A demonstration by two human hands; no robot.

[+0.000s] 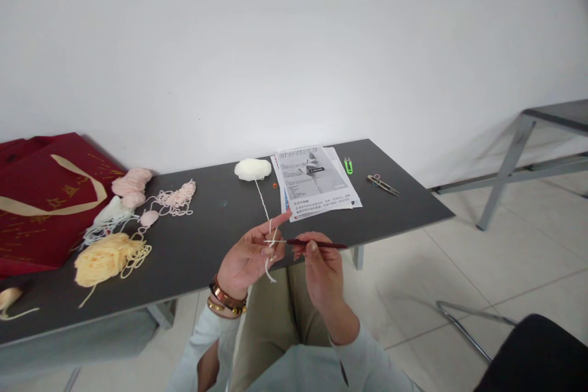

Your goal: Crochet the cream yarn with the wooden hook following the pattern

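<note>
My left hand [250, 255] pinches a strand of white yarn [264, 201], with the index finger stretched out and the yarn running over it. A short loose tail hangs below the fingers. My right hand [323, 269] grips the dark red handle of a crochet hook [328, 245]. Its thin metal shaft points left and meets the yarn at my left fingers; whether the tip sits inside a loop is too small to tell. From my left hand the strand leads up to a white yarn ball [253, 169] near the back of the table.
Printed sheets [316, 187] lie beyond my hands on the dark table [215, 257]. Right of them are green thread snips [348, 165] and metal snips [383, 185]. Yellow yarn [108, 258], pink yarn [132, 185] and a red bag [50, 208] stand left. A black chair [535, 358] is lower right.
</note>
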